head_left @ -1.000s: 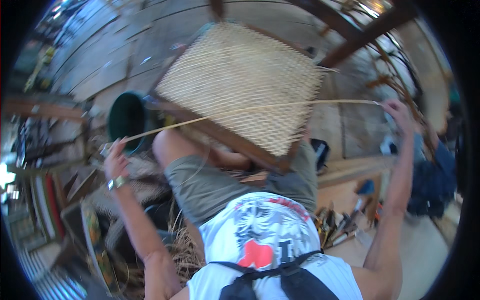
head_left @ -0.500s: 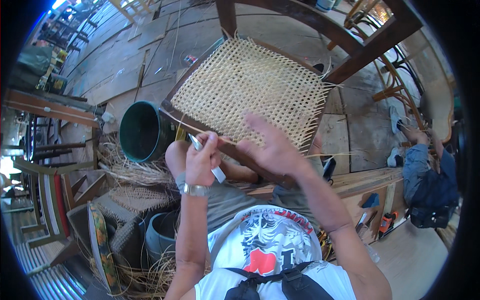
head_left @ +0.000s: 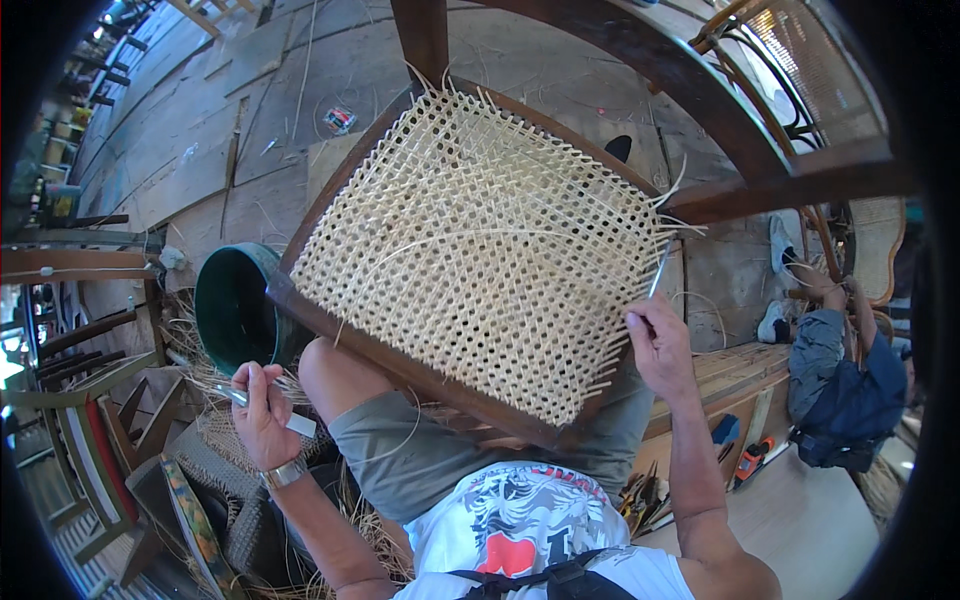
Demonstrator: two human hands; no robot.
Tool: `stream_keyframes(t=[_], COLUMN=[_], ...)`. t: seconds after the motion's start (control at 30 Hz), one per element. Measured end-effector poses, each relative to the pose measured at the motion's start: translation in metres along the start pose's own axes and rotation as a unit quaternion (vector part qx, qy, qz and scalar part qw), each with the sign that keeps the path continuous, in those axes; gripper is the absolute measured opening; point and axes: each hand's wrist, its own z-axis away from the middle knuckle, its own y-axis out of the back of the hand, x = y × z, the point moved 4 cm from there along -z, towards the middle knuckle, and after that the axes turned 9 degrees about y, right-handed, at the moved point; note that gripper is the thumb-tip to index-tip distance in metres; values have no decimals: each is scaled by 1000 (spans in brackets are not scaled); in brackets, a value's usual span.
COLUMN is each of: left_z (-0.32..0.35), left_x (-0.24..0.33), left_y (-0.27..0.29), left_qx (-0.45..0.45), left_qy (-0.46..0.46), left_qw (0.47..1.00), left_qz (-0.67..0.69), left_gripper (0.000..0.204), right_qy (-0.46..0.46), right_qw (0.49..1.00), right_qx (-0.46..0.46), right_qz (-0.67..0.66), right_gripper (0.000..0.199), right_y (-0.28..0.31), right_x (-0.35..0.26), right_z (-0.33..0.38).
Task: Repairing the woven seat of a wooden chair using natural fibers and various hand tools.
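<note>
cane seat (head_left: pixel 480 250) on lap, bucket (head_left: pixel 232 310) left

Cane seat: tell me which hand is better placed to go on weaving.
Probably the right hand: it pinches a cane strand at the edge of the cane seat. The left hand is off the seat, holding a small tool near the green bucket.

Pale lattice-woven cane seat (head_left: pixel 480 250), dark-green bucket (head_left: pixel 232 310)

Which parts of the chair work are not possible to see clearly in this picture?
- Head view: the near rail of the woven chair seat is partly hidden by the knees.
- What the left hand grips is too small; only a pale tip shows.
- The strand end at the right hand is too thin.
- The green bucket interior is dark.
</note>
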Motion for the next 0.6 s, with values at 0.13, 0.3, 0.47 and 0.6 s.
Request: stream_keyframes(t=[0.13, 0.3, 0.47, 0.6], left_z=[0, -10, -8, 25], left_x=[-2, -6, -11, -11], left_y=[-67, -170, -235, -241], left_qx=[-2, -67, -193, -235], left_qy=[-26, -151, -263, -258], left_qw=[988, 862, 808, 802], left_qz=[-154, -479, -491, -485], left_gripper=[10, 14, 24, 30], right_qy=[-112, -156, -132, -184], right_qw=[992, 970, 967, 970], right_qx=[50, 167, 192, 144], right_qz=[-8, 88, 104, 71], right_gripper=[4, 2, 4, 6], right_y=[-16, -26, -31, -23], right_x=[14, 35, 30, 25], right_z=[-6, -6, -12, -14])
